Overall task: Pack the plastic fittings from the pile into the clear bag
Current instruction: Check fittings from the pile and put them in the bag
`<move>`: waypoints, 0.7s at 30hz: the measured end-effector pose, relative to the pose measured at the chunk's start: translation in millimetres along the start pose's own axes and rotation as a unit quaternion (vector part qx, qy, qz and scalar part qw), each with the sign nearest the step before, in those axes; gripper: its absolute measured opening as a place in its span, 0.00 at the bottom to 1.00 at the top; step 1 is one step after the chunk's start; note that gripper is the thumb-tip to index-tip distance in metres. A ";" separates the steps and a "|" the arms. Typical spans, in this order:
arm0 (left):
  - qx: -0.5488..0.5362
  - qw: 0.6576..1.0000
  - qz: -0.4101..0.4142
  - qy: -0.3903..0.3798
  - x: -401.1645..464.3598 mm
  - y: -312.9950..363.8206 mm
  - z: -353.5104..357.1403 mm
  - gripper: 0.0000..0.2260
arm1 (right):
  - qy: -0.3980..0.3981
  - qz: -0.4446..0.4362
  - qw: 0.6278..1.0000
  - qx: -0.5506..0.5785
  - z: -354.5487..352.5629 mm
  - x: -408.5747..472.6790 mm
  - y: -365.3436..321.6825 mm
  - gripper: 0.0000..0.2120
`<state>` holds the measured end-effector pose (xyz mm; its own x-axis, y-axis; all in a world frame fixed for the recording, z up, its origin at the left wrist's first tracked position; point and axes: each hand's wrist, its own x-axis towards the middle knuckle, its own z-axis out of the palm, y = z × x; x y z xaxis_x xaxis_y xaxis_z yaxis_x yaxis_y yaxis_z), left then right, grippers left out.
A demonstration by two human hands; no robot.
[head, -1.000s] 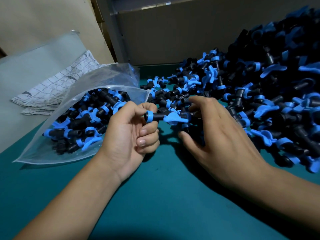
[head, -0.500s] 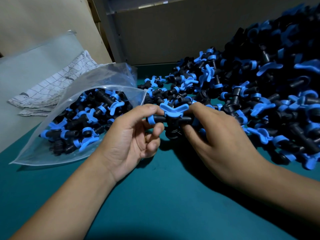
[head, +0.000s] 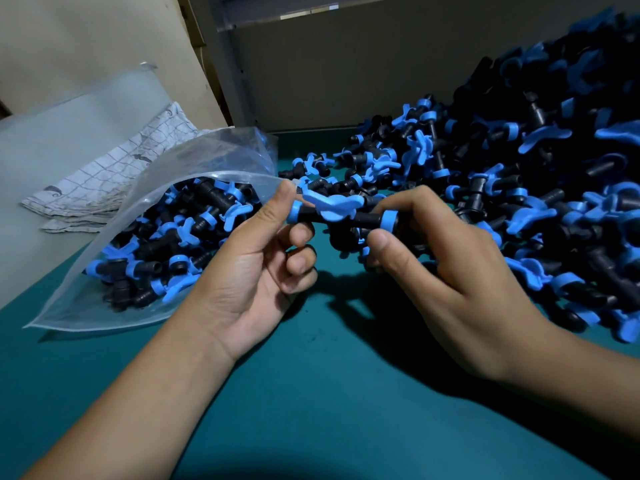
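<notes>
Crosswise, a black-and-blue fitting [head: 341,213] was held level between both hands, its left end pinched by the left hand [head: 256,258], its right end by the right hand [head: 446,268]. The clear bag [head: 145,237] mouth was found just beside the left hand, with the pile [head: 519,202] behind the right.

The scene is dim, lit from above and slightly ahead. Both hands [head: 252,271] [head: 460,282] throw soft dark shadows onto the green table [head: 311,410] near the person. Faint glare streaks the clear bag [head: 194,161]. The far right pile [head: 554,185] sinks into darkness, and wide-angle stretch bends the edges.
</notes>
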<state>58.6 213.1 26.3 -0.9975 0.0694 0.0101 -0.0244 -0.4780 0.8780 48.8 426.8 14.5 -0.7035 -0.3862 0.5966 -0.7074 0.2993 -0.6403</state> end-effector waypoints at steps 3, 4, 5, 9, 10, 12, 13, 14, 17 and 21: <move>-0.034 0.999 -0.008 -0.028 -0.8 -1.7 -1.3 0.08 | 0.007 0.003 0.997 0.076 -0.6 0.5 4.3 0.07; -0.040 0.998 -0.009 -0.037 -1.0 -1.8 -1.6 0.06 | 0.011 0.002 0.994 0.108 -0.7 0.7 5.1 0.08; -0.044 0.998 -0.011 -0.043 -1.1 -1.3 -2.1 0.06 | 0.016 0.000 0.991 0.131 -0.8 0.9 5.5 0.09; -0.041 0.998 -0.010 -0.046 -0.9 1.5 -4.5 0.07 | 0.035 -0.009 0.989 0.146 0.3 1.1 5.6 0.14; -0.040 0.998 -0.006 -0.042 -0.7 1.7 -4.7 0.07 | 0.039 -0.011 0.990 0.136 0.6 0.8 5.3 0.15; -0.048 0.998 0.001 -0.039 -0.7 1.8 -4.3 0.06 | 0.033 -0.019 0.993 0.115 0.7 0.1 4.0 0.15; -0.053 0.998 0.003 -0.041 -0.6 1.6 -4.0 0.06 | 0.024 -0.026 0.994 0.107 0.6 0.0 2.7 0.14; -0.056 0.997 0.004 -0.045 -0.3 1.5 -3.9 0.06 | 0.015 -0.032 0.994 0.099 0.4 0.0 1.1 0.13; -0.048 0.997 0.002 -0.057 -0.1 1.3 -5.0 0.06 | 0.006 -0.052 0.997 0.062 0.2 0.0 -3.0 0.09; 0.001 0.998 0.023 -0.066 0.1 1.6 -7.3 0.06 | 0.027 -0.069 0.997 -0.011 1.8 1.5 -4.4 0.08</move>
<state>58.0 206.0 24.3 -0.9803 0.1623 0.1129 0.0210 -0.4824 0.8757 51.0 423.3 17.4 -0.6011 -0.3777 0.7043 -0.7990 0.2653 -0.5397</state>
